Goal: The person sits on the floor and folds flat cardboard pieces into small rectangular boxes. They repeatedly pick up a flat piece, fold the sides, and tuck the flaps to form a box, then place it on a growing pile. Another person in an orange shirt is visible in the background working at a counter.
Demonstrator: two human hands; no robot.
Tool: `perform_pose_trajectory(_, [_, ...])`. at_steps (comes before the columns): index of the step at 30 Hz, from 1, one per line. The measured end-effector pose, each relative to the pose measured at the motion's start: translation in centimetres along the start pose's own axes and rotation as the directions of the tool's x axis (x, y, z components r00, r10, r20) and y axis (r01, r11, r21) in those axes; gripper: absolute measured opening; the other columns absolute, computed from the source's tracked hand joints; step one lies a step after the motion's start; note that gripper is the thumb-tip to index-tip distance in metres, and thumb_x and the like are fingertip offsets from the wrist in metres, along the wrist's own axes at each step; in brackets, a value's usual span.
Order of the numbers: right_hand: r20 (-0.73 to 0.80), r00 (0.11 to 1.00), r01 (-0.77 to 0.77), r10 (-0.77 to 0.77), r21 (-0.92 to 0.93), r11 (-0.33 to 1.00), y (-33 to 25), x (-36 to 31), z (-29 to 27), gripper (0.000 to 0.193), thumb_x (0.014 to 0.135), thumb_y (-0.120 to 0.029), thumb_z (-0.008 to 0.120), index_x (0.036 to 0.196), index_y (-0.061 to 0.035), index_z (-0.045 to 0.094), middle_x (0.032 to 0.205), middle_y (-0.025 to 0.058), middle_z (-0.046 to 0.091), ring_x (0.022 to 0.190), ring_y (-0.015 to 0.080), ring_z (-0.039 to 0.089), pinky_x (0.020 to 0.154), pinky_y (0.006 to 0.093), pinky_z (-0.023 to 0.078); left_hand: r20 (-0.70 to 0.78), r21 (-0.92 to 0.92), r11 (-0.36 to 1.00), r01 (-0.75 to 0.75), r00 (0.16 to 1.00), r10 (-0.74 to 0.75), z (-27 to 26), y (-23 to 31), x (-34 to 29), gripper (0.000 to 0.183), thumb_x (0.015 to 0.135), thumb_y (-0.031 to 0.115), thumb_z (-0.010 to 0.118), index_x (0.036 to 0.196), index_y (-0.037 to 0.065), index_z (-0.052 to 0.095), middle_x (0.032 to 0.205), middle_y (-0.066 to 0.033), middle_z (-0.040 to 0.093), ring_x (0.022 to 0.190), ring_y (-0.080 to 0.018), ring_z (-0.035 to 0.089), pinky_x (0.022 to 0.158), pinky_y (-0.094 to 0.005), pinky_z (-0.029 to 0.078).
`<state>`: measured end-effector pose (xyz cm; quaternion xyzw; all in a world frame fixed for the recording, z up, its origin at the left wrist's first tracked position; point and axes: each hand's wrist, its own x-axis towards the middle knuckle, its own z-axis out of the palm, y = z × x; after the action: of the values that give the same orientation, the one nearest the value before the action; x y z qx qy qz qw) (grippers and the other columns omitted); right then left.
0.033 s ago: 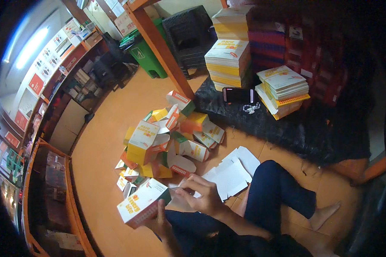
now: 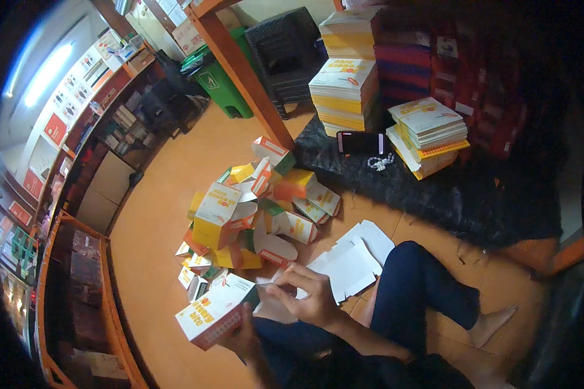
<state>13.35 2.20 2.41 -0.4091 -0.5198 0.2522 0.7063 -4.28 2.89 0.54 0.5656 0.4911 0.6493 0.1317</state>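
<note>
Orange floor (image 2: 156,214) extended under everything. Left hand (image 2: 241,332) was clamped on a white box (image 2: 215,306), raised near the lap; right hand (image 2: 307,295), apart from it, pinched a pale flap (image 2: 266,299) at the box's right end. Beyond: flat white sheets (image 2: 347,269), then heaped boxes (image 2: 217,204). Farther: phone (image 2: 361,143), beads (image 2: 380,162) and a cardboard stack (image 2: 427,120) on black sheeting (image 2: 435,204); green bin (image 2: 224,91) behind.

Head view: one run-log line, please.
left hand: holds white-topped printed carton | right hand: at its end flap | ahead: carton heap
</note>
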Motion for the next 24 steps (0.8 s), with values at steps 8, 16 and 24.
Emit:
perform_pose_trajectory(8, [0.0, 0.994, 0.107, -0.108, 0.082, 0.991, -2.2, -1.3, 0.9, 0.016, 0.082, -0.005, 0.08, 0.097, -0.0012, 0.074, 0.086, 0.0078, 0.066, 0.076, 0.0207, 0.067, 0.066, 0.0326, 0.055, -0.122, 0.435, 0.839, -0.327, 0.902, 0.415, 1.2, -1.0, -1.9, 0.03, 0.08, 0.01, 0.085, 0.103, 0.0, 0.069, 0.098, -0.0108, 0.074, 0.082, -0.0231, 0.071, 0.076, -0.0362, 0.057])
perform_pose_trajectory(16, [0.08, 0.982, 0.16, -0.17, 0.116, 0.98, -2.0, -2.1, 1.0, 0.021, 0.082, -0.002, 0.078, 0.102, -0.0003, 0.073, 0.091, 0.0091, 0.065, 0.078, 0.0242, 0.068, 0.066, 0.0343, 0.056, -0.095, -0.211, 0.964, 0.164, 0.978, -0.188, -0.5, -2.0, -2.3, 0.034, 0.089, -0.001, 0.07, 0.119, -0.007, 0.056, 0.115, -0.0164, 0.064, 0.101, -0.0245, 0.063, 0.087, -0.0355, 0.055])
perform_pose_trajectory(24, [0.176, 0.955, 0.236, -0.239, 0.039, 0.971, -1.6, -2.3, 1.3, 0.024, 0.079, 0.0, 0.076, 0.102, -0.0002, 0.071, 0.097, 0.0118, 0.063, 0.085, 0.0265, 0.068, 0.07, 0.0365, 0.057, 0.182, -0.231, 0.968, 0.099, 0.982, -0.057, -3.6, -5.6, -3.5, 0.03, 0.095, 0.001, 0.063, 0.123, -0.005, 0.055, 0.12, -0.016, 0.062, 0.108, -0.0274, 0.062, 0.094, -0.0375, 0.053])
